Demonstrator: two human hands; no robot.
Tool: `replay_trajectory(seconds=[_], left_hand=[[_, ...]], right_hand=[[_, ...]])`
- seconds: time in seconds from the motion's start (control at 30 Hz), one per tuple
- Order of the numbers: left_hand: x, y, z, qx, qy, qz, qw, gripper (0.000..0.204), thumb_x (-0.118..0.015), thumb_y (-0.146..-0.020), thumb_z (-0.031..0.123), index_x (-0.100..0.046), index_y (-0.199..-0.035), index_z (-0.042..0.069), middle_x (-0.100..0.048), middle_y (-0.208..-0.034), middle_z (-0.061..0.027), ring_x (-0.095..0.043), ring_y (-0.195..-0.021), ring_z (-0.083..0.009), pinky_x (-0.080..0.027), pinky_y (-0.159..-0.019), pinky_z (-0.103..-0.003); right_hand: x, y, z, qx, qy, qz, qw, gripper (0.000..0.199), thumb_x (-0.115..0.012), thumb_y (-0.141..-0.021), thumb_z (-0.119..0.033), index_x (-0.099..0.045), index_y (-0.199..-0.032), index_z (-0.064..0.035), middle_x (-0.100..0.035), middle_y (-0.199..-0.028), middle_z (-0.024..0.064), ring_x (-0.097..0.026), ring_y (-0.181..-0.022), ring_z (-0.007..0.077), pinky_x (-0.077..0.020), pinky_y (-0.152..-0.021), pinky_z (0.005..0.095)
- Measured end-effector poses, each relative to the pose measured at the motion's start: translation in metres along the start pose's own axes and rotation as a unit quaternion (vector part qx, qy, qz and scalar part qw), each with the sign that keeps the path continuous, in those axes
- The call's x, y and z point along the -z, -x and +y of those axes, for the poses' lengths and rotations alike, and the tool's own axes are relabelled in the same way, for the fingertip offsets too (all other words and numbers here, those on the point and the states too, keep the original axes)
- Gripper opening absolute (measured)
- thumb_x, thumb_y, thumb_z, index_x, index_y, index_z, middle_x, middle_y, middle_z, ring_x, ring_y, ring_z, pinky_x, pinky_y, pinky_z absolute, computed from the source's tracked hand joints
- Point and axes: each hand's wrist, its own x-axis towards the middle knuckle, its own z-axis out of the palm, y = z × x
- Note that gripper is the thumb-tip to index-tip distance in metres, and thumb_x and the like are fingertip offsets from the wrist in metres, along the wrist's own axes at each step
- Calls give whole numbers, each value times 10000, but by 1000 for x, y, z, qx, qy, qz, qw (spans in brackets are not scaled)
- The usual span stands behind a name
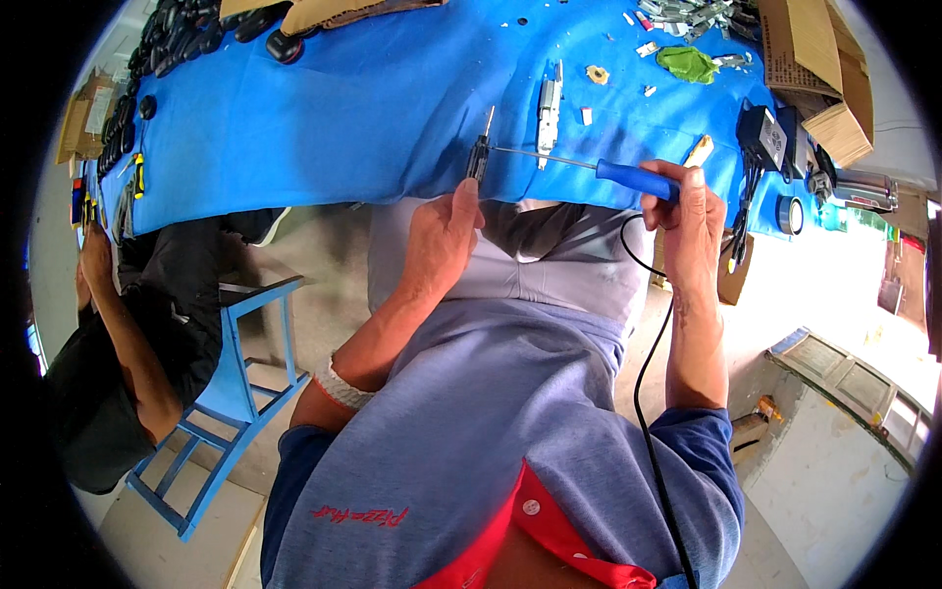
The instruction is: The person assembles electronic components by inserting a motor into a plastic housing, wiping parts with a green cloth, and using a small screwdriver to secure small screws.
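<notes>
My left hand (446, 231) grips a small, narrow black part (478, 159) with a thin metal rod sticking up from its top. In my right hand (692, 216) is a blue-handled screwdriver (633, 180), its long thin shaft pointing left. The shaft's tip is at the black part's right side; whether it touches cannot be made out. Both hands are at the near edge of a table with a blue cloth (324, 118). Just beyond them lies a slim silver-white metal mechanism (549, 110), with a small white piece (587, 116) beside it.
Black rounded casings (182, 39) crowd the far left. Metal parts (702, 15), a green crumpled piece (688, 65) and an open cardboard box (810, 59) are at far right, near black power adapters (762, 135). A co-worker's arm (128, 324) and blue stool (231, 368) are at left.
</notes>
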Motion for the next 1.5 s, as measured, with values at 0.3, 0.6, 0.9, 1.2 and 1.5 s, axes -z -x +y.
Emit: replay_trajectory(seconds=[0.3, 0.6, 0.9, 1.2, 1.5], left_hand=[[-1, 0, 0, 14, 20, 15, 1000, 565, -486, -953, 502, -524, -648, 27, -409, -476, 25, -353, -399, -54, -239, -372, -241], [-4, -1, -1, -6, 10, 20, 1000, 580, -490, -937, 542, -514, -643, 43, -418, -466, 21, -343, -359, -56, -241, -330, -225], [-4, 0, 0, -12, 8, 27, 1000, 584, -486, -941, 535, -505, -634, 39, -410, -452, 21, -355, -354, -59, -240, -325, -231], [-3, 1, 3, 4, -24, 31, 999, 573, -482, -954, 474, -540, -621, 11, -435, -480, 4, -401, -437, -71, -283, -411, -256], [-3, 1, 3, 1, -10, 30, 999, 583, -484, -953, 482, -538, -614, 9, -442, -481, 0, -402, -433, -69, -286, -407, -255]], right_hand=[[3, -7, -2, -1, 58, -42, 997, 354, -554, -964, -337, -612, -1078, -7, -526, -720, -24, -426, -619, 48, -330, -551, 184], [4, -9, -6, -73, 50, -34, 996, 424, -479, -991, -384, -599, -1073, 14, -541, -711, 3, -437, -602, 54, -339, -548, 190], [8, -14, -12, -32, 79, -58, 995, 306, -575, -951, -283, -607, -1055, 3, -565, -765, 6, -464, -640, 58, -350, -566, 185], [6, -17, -8, -85, -26, -57, 994, 423, -470, -995, -364, -595, -1085, 31, -545, -710, 14, -450, -590, 59, -346, -523, 195], [10, -19, -14, -27, 89, -84, 992, 392, -528, -965, -368, -618, -1087, -6, -507, -699, -11, -412, -598, 60, -320, -535, 203]])
